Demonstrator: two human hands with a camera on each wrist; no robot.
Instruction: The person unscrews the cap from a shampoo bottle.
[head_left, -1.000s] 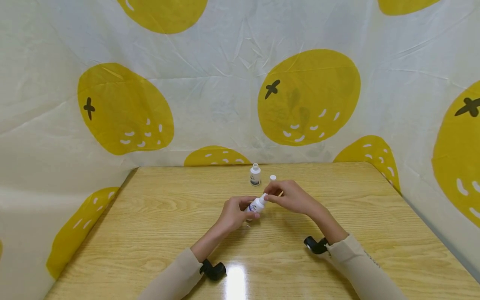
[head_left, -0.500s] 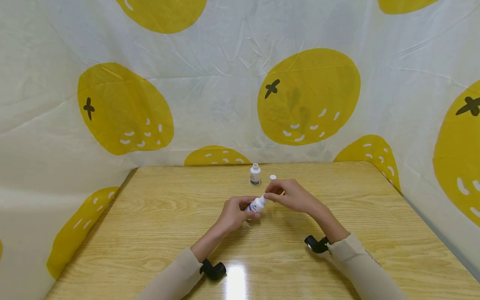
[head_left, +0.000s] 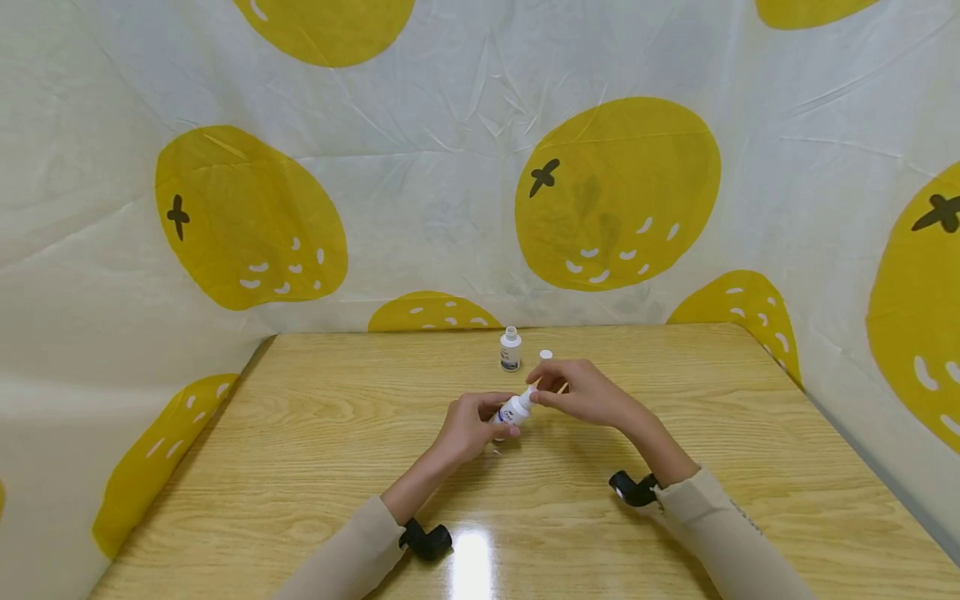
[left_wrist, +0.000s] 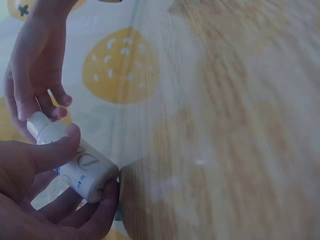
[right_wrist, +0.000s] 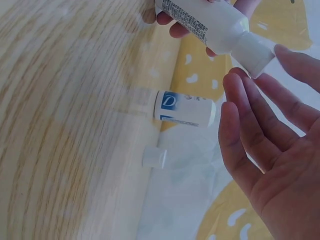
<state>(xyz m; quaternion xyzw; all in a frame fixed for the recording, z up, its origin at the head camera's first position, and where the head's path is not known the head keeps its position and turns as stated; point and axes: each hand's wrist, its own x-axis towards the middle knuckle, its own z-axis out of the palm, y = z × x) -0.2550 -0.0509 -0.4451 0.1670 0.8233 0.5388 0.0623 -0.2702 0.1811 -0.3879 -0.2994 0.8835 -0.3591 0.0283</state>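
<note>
A small white bottle (head_left: 514,412) with blue print on its label is tilted, its top toward the upper right. My left hand (head_left: 467,427) grips its body, thumb on one side and fingers wrapped under the base, as the left wrist view shows. On its neck sits a white cap (right_wrist: 253,54). Thumb and fingertips of my right hand (head_left: 585,393) pinch that cap. In the right wrist view the remaining right fingers are bent just below the cap. The bottle's back is partly hidden by the left fingers.
A second white bottle (head_left: 510,352) stands upright without a cap near the table's back edge. To its right a loose white cap (head_left: 546,355) rests on the wooden table (head_left: 337,433), just beyond my right hand. A fruit-patterned curtain (head_left: 435,208) hangs behind.
Right fingertips have shifted slightly around the cap, rising a little and coming back. Left hand and bottle have hardly moved.
</note>
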